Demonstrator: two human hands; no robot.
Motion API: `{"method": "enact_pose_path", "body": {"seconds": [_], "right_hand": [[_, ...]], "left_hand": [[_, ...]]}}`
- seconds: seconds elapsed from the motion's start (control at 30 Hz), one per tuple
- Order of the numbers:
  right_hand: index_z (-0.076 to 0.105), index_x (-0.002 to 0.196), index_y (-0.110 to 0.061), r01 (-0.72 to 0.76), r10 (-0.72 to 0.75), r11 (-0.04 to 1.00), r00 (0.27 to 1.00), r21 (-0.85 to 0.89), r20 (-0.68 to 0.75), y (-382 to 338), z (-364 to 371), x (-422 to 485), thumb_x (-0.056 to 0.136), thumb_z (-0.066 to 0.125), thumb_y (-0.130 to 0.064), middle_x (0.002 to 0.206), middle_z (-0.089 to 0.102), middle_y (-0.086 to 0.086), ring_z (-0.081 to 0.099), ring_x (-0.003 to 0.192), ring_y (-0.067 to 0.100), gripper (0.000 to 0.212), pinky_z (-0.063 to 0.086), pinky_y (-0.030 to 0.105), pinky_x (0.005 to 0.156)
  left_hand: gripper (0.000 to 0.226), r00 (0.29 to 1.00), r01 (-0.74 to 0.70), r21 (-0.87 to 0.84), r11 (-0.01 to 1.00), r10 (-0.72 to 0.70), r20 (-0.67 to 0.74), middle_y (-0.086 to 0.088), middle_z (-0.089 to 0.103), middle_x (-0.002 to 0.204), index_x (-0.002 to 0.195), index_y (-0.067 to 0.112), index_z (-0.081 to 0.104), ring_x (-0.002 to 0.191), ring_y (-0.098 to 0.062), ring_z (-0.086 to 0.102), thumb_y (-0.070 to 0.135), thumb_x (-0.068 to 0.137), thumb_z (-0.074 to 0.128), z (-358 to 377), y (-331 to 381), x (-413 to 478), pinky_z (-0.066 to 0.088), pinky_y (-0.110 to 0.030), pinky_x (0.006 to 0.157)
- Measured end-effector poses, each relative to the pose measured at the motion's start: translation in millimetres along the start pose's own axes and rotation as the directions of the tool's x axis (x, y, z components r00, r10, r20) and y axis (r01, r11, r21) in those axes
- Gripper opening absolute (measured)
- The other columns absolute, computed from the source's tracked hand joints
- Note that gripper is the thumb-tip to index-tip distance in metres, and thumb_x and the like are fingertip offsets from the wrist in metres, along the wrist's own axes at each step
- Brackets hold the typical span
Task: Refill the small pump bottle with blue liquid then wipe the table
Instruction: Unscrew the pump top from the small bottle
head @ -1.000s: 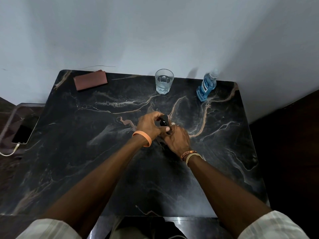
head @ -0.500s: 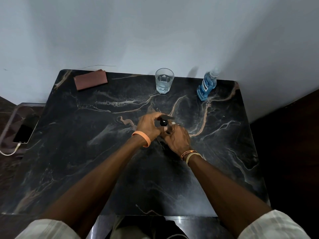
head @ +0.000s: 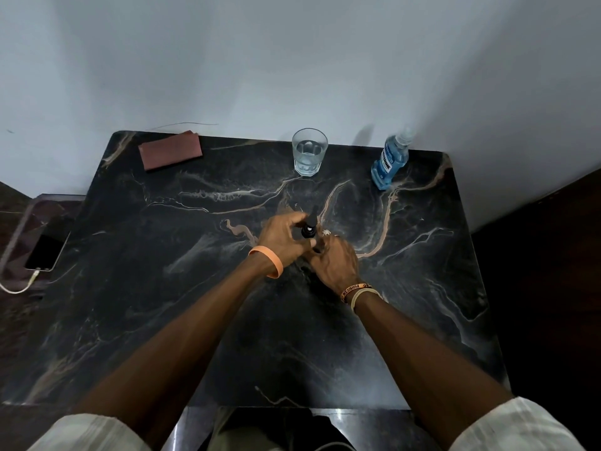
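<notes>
Nearest to us, our two bare forearms reach out over the black marble table with tan veins (head: 156,320). At its middle our left hand (head: 283,237), with the orange wristband, has its grip pinched round the black pump head (head: 309,227) of the small dark pump bottle (head: 317,247). Our right hand (head: 336,263) has its grip closed round the bottle's body, which its fingers mostly hide, so we cannot tell whether the base touches the table.

A second ago the nozzle lay tucked under our left fingers; half a second ago it pointed right; now it points away from us. We judge that the head is turning on its thread, so we are unscrewing it and the bottle is not yet open.

Farther back, well apart from our hands, stands the clear faceted glass of water (head: 309,153). To its right the clear plastic bottle of blue liquid (head: 388,166) waits untouched, cap on. At the far left corner lies the folded reddish-brown cloth (head: 170,151), for wiping later.
</notes>
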State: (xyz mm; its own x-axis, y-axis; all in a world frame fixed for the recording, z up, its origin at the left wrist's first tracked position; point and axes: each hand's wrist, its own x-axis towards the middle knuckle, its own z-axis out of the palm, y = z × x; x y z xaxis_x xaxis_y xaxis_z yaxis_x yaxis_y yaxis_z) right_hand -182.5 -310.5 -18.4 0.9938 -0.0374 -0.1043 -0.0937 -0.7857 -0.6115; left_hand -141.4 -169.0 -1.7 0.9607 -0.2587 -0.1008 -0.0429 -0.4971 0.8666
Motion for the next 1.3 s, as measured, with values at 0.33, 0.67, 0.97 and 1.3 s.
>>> {"method": "enact_pose_path", "body": {"seconds": [0.33,0.67,0.97,1.3], "right_hand": [[0.061,0.121,-0.025,0.031,-0.030,0.999,0.999,0.035,-0.017,-1.1,-0.2,-1.0,0.092,0.060,-0.044,0.069,0.059,-0.006,0.056,0.064,0.017,0.034,0.044,0.030,0.060],[0.064,0.097,-0.019,-0.001,0.001,1.000,1.000,0.009,-0.013,0.2,-0.2,-1.1,0.090,0.063,-0.039,0.069,0.060,-0.002,0.058,0.065,0.021,0.021,0.045,0.033,0.060],[0.065,0.091,-0.022,0.002,-0.001,0.999,1.000,0.046,-0.023,1.2,0.3,-2.7,0.089,0.063,-0.042,0.056,0.046,-0.012,0.047,0.053,0.012,0.021,0.033,0.024,0.056],[0.064,0.093,-0.023,-0.005,0.006,0.999,1.000,0.038,-0.017,1.7,1.9,-1.5,0.088,0.063,-0.038,0.063,0.052,-0.012,0.055,0.062,0.019,0.016,0.035,0.026,0.059]], "left_hand": [[0.034,1.000,0.011,-0.057,0.998,-0.012,-0.014,0.016,0.071,0.097,0.097,0.026,0.071,0.092,0.011,0.061,0.013,0.069,0.085,0.3,0.6,-1.6,0.048,-0.014,0.084],[0.045,0.997,0.069,-0.113,0.991,-0.074,-0.035,0.011,0.070,0.102,0.101,0.027,0.069,0.099,-0.007,0.064,0.012,0.064,0.089,1.9,0.1,-0.4,0.052,-0.027,0.091],[0.051,0.995,0.076,-0.142,0.987,-0.083,-0.050,0.009,0.070,0.105,0.106,0.023,0.069,0.102,-0.009,0.065,0.016,0.061,0.091,0.8,-1.2,-0.2,0.053,-0.030,0.090],[0.057,0.999,0.037,-0.143,0.989,-0.035,0.017,0.008,0.068,0.112,0.110,0.030,0.066,0.106,-0.008,0.065,0.014,0.061,0.089,0.0,-2.8,-1.6,0.053,-0.032,0.095]]}}
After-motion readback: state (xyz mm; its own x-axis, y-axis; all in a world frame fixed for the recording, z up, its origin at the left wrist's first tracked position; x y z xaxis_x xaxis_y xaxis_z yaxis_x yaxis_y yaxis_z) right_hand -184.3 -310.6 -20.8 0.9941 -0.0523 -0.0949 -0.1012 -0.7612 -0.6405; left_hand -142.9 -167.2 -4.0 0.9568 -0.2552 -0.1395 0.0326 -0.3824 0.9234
